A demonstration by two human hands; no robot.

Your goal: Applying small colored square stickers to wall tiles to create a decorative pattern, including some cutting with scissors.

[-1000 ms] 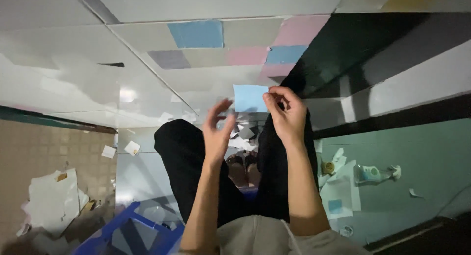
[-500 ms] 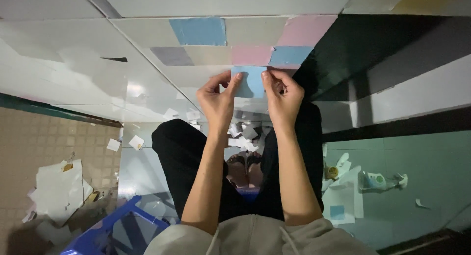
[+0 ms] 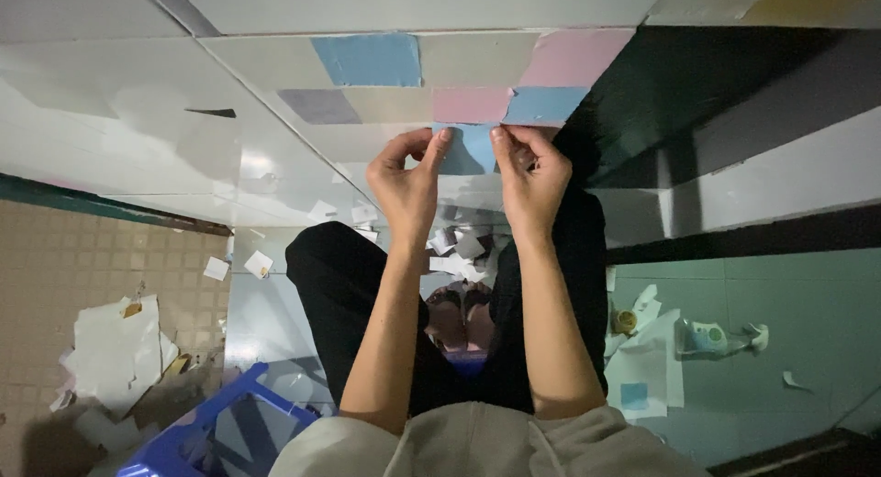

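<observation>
Tiled wall (image 3: 275, 64); blue square (image 3: 477, 151) half-hidden behind fingers (image 3: 439, 145).

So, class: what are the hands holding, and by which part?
Left hand and right hand pinch a light blue paper square by its top corners.

Light blue paper square (image 3: 477, 149); pink tile (image 3: 469, 104); blue tile (image 3: 371, 59); black trousers (image 3: 340, 284); blue stool (image 3: 206, 431).

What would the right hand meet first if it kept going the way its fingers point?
Probably the blue square already stuck on the white surface; the right hand pinches the blue paper square just below it. Depth is hard to judge.
</observation>
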